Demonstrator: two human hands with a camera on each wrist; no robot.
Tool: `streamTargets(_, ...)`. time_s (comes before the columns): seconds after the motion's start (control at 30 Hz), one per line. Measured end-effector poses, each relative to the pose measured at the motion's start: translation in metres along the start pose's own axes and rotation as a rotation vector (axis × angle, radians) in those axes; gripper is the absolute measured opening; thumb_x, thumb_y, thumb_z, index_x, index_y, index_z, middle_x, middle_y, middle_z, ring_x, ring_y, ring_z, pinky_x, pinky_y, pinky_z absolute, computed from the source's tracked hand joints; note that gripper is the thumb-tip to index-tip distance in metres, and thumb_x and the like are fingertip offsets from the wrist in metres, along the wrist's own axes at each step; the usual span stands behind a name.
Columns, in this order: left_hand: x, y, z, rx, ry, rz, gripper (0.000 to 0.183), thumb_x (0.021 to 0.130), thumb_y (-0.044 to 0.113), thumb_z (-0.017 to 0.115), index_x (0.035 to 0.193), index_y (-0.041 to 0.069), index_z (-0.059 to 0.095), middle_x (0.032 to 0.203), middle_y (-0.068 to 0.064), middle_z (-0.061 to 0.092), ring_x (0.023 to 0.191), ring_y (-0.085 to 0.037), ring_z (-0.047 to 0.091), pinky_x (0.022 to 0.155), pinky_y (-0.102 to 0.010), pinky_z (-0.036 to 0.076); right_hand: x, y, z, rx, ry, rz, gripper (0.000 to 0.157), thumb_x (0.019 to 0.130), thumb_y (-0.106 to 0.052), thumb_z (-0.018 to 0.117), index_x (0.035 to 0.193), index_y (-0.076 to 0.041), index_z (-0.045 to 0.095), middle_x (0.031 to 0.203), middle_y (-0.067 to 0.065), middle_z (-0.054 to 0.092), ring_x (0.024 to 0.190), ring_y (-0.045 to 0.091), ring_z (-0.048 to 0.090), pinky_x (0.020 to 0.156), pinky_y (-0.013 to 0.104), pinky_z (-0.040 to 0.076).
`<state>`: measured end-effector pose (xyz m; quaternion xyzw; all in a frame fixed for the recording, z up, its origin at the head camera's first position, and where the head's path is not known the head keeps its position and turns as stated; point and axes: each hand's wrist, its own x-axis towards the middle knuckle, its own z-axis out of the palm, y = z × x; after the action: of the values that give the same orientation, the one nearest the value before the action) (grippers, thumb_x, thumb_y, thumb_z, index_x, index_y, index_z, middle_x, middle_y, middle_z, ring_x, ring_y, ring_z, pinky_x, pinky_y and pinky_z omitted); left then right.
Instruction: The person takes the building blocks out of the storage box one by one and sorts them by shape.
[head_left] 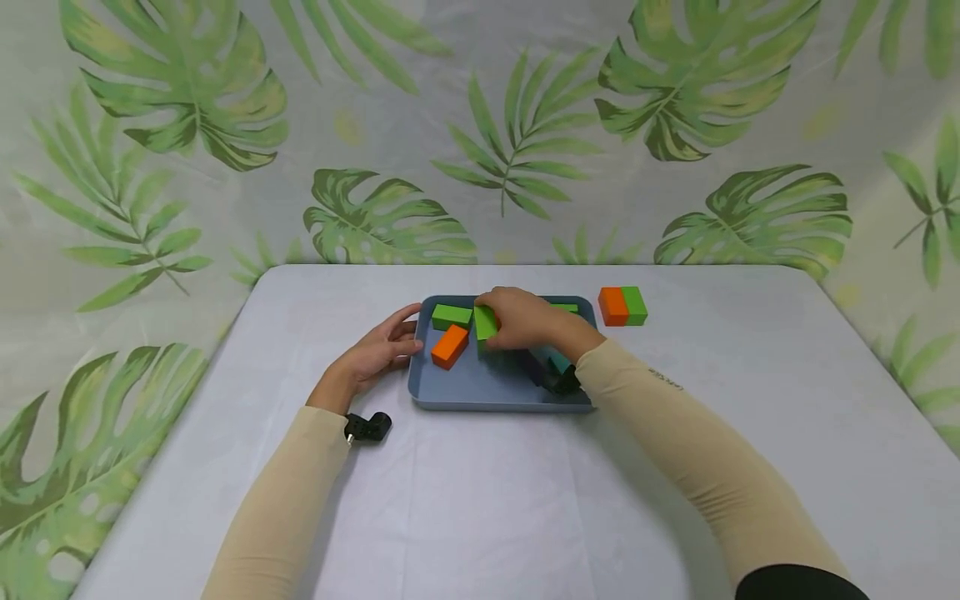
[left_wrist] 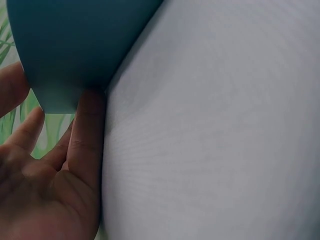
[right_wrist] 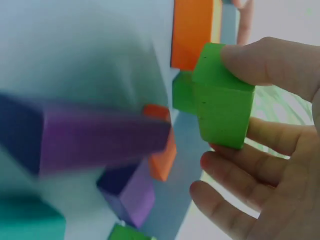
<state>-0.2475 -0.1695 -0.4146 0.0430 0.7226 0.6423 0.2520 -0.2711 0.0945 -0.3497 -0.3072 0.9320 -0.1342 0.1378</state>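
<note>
Sleeves (head_left: 675,442) meet hands (head_left: 525,318), left (head_left: 375,348) touching tray (head_left: 457,389), right pinching green block (right_wrist: 222,112).

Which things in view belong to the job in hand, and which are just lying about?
Likely in the job:
Green block, held by the right hand
Tray, touched by the left hand
Other blocks lying in the tray
Orange-and-green pair of blocks beside the tray

Likely just surroundings:
Leafy backdrop
White tablecloth

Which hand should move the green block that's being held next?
Probably the right hand, because it pinches that green block. The left hand holds no block; it touches the left edge of the tray, so it seems better for steadying.
</note>
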Motion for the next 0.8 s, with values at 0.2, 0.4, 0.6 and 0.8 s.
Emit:
streamTargets(0.2, -0.001, 0.002, 0.0, 0.0, 0.005, -0.001, 0.076, 0.099, 0.005, 0.054, 0.16, 0.029, 0.016, 0.166, -0.011, 0.02, 0.15, -0.032, 0.03, 0.122, -0.053, 0.026, -0.011, 0.008, -0.012, 0.006, 0.03, -0.018, 0.068, 0.084, -0.025, 0.073, 0.144, -0.003, 0.049, 0.127, 0.014, 0.059, 0.105, 0.026, 0.053, 0.095, 0.041, 0.048)
streamTargets(0.4, -0.001, 0.001, 0.0, -0.006, 0.001, -0.005, 0.076, 0.099, 0.005, 0.055, 0.16, 0.028, 0.016, 0.166, -0.012, 0.02, 0.15, -0.032, 0.03, 0.122, -0.053, 0.026, -0.022, 0.018, -0.021, 0.007, 0.046, -0.016, 0.066, 0.085, -0.024, 0.072, 0.143, -0.003, 0.049, 0.127, 0.015, 0.058, 0.105, 0.027, 0.053, 0.095, 0.042, 0.048)
streamTargets(0.6, -0.001, 0.0, 0.001, -0.007, 0.002, -0.004, 0.076, 0.099, 0.005, 0.055, 0.16, 0.028, 0.016, 0.166, -0.012, 0.02, 0.15, -0.032, 0.031, 0.122, -0.053, 0.027, -0.039, 0.036, -0.035, 0.011, 0.081, 0.01, 0.068, 0.085, -0.023, 0.07, 0.146, -0.005, 0.046, 0.136, 0.016, 0.054, 0.112, 0.03, 0.054, 0.1, 0.046, 0.048)
streamTargets(0.8, 0.0, 0.0, 0.0, 0.001, 0.003, -0.003, 0.076, 0.099, 0.006, 0.055, 0.16, 0.029, 0.016, 0.166, -0.012, 0.02, 0.149, -0.033, 0.031, 0.121, -0.054, 0.027, -0.059, 0.052, -0.053, 0.05, 0.089, 0.061, 0.072, 0.088, -0.02, 0.071, 0.15, -0.003, 0.04, 0.146, 0.019, 0.048, 0.121, 0.035, 0.053, 0.105, 0.051, 0.045)
